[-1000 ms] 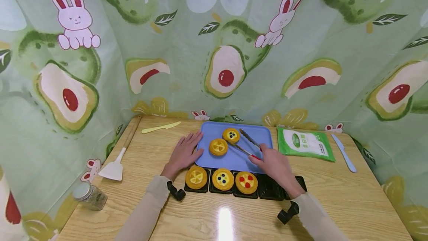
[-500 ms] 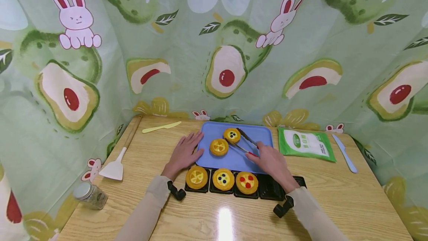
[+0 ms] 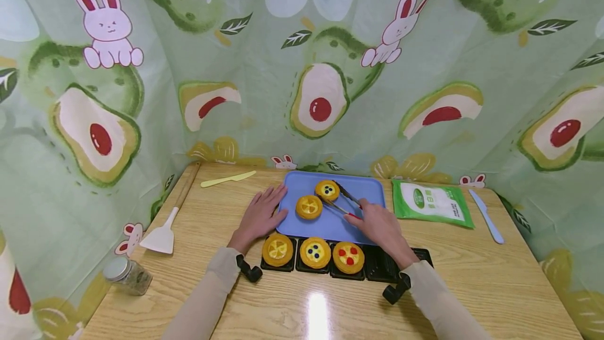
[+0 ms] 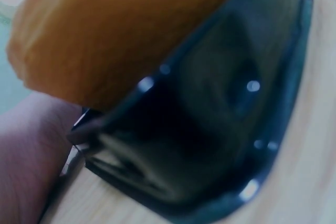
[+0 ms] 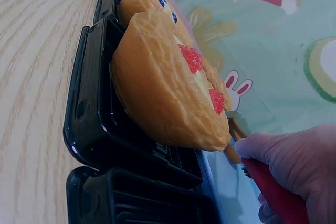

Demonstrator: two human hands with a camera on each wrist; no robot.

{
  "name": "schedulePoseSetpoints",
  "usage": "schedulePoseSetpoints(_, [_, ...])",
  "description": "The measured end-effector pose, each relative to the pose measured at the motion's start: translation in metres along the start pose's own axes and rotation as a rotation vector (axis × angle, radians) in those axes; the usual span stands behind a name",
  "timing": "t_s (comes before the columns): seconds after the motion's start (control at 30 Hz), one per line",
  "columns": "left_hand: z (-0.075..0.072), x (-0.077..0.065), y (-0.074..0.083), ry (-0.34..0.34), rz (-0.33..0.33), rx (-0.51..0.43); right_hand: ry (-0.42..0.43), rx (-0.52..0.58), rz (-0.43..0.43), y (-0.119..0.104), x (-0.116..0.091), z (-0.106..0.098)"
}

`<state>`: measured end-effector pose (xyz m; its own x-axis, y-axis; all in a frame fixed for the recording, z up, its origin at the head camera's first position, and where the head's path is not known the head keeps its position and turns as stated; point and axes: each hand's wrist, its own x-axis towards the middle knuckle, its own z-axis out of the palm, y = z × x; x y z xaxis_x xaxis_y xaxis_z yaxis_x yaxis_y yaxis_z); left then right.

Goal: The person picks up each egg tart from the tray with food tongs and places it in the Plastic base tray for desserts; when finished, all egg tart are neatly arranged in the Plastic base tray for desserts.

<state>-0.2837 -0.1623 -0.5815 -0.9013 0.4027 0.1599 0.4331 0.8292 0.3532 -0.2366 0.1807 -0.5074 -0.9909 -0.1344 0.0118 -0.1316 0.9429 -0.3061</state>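
My right hand (image 3: pixel 379 223) grips metal tongs (image 3: pixel 347 193) by their red handles (image 5: pixel 273 190). The spread tong arms reach either side of a blueberry-topped egg tart (image 3: pixel 327 190) on the blue tray (image 3: pixel 370 188). Just left of that one sits a tart with fruit wedges (image 3: pixel 309 207), near one tong tip. My left hand (image 3: pixel 258 218) lies with straight fingers along the tray's left edge. In front of the tray, a row of black plastic boxes holds a wedge-topped tart (image 3: pixel 277 250), a blueberry tart (image 3: pixel 315 253) and a strawberry tart (image 3: pixel 348 257). The left wrist view is filled by one box (image 4: pixel 210 103).
A white spatula (image 3: pixel 162 235), a yellow knife (image 3: pixel 228 179) and a lidded jar (image 3: pixel 127 277) are on the left. To the right lie a green-and-white packet (image 3: pixel 431 203) and a blue knife (image 3: pixel 486 216). A patterned curtain (image 3: pixel 264 56) stands behind the table.
My right hand and the tongs have moved slightly left and farther back, so the tong arms now stand closer around the blueberry tart on the tray. My left hand stays put.
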Motion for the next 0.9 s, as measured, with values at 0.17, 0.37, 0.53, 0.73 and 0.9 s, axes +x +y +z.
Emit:
schedulePoseSetpoints(0.17, [0.0002,0.0002,-0.0005,0.016,0.016,-0.01,0.006,0.008,-0.008,0.0009,0.0,0.0012])
schedulePoseSetpoints(0.37, [0.0,0.0002,0.0003,0.029,0.026,-0.02,0.011,0.013,-0.008,0.0017,-0.0006,0.0019])
schedulePoseSetpoints(0.53, [0.0005,0.0003,0.0004,0.032,0.028,-0.022,0.021,0.016,-0.015,0.0027,-0.0019,0.0019])
schedulePoseSetpoints(0.73, [0.0005,0.0008,0.0005,0.021,0.021,-0.019,0.033,0.018,-0.02,0.0048,-0.0044,0.0])
schedulePoseSetpoints(0.9, [-0.0003,0.0004,0.0005,0.023,0.018,-0.018,0.03,0.024,-0.017,0.0069,-0.0059,-0.0035])
